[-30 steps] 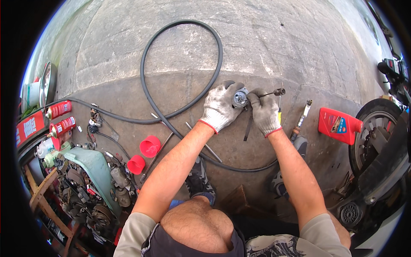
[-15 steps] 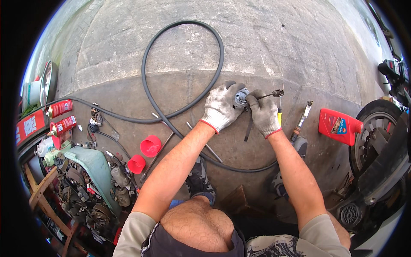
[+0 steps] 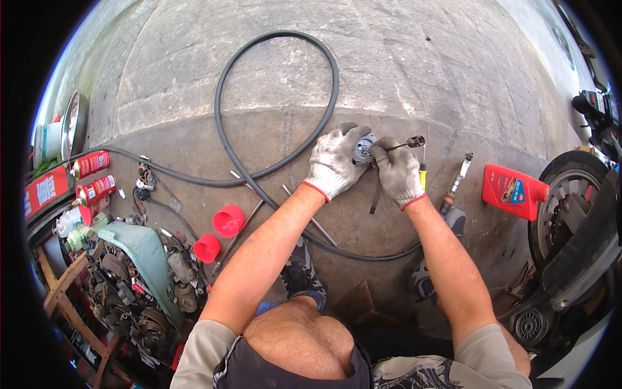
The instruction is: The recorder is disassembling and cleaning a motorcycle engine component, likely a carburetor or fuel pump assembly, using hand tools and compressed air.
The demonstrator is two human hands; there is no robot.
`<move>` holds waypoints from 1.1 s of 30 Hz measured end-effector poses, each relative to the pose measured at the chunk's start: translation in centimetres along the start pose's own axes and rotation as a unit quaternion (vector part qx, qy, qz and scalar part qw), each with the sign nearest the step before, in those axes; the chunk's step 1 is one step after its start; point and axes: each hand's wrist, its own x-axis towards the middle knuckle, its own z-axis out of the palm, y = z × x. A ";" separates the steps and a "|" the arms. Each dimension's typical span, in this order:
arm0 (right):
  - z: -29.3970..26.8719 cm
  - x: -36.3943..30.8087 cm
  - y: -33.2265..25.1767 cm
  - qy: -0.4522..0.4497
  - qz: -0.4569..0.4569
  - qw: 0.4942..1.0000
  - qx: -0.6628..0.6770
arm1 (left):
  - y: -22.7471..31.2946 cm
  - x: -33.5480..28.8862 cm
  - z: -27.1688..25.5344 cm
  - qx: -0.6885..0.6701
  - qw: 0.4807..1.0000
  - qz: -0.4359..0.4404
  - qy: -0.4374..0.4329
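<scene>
A small round silver metal part (image 3: 364, 149) sits in the grip of my left hand (image 3: 334, 162), which wears a grey-and-white knit glove. My right hand (image 3: 400, 170), gloved alike, has its fingertips against the right side of that part. From the right fist a thin dark rod tool with a socket end (image 3: 416, 141) sticks out to the right; the rest of it is hidden in the fingers. A dark flat strip (image 3: 376, 196) shows just below, between the two hands.
A looped black hose (image 3: 337, 84) lies across the floor. Right of me are a yellow-handled tool (image 3: 423, 176), an air tool (image 3: 457, 183), a red oil bottle (image 3: 508, 191) and a wheel (image 3: 573, 194). Left are red cups (image 3: 228, 221), spray cans (image 3: 97, 189) and a parts bin (image 3: 146, 259).
The socket end of the rod has shifted very slightly left with the right fingers. The left hand and the round part stay in place.
</scene>
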 end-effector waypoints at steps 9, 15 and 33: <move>0.4 -0.2 0.1 -0.002 0.006 1.000 0.019 | 0.1 0.0 -0.1 0.005 1.000 -0.002 0.005; 0.4 -0.2 0.0 0.007 -0.008 1.000 0.020 | 0.0 0.0 -0.1 -0.009 1.000 -0.001 0.004; -0.2 -0.4 -0.1 -0.008 0.027 0.999 0.040 | 0.0 0.1 0.1 0.002 1.000 0.003 -0.002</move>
